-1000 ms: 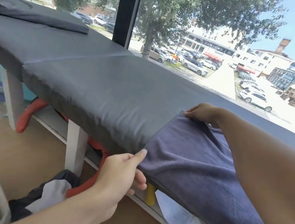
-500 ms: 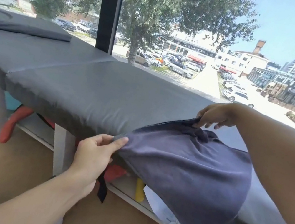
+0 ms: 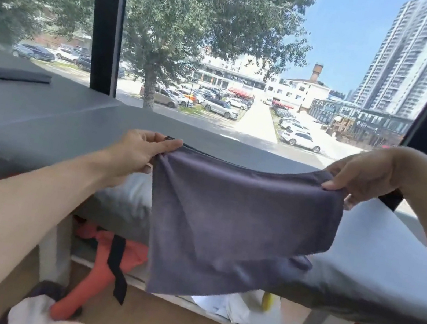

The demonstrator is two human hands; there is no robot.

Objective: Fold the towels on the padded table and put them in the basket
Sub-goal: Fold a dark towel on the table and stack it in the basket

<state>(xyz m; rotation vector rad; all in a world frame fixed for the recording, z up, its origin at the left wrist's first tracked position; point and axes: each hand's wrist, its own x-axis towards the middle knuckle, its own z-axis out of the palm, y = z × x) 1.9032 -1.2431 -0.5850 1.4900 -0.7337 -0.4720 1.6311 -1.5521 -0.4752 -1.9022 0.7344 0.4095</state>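
Above the padded table (image 3: 44, 116), both hands (left hand (image 3: 137, 153), right hand (image 3: 360, 172)) pinch the towel (image 3: 233, 221).

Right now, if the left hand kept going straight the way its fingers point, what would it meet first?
Probably the right hand: the left hand points rightward along the towel top edge stretched between them. Depth is hard to judge.

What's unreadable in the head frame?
- Basket: nowhere in the head view.
- Padded grey table front edge: partly hidden behind the purple-grey towel held up by the left hand and right hand.
- Orange fabric item under the table: blurred, partly covered, unidentifiable.
- Folded dark cloth: cut by the left edge.
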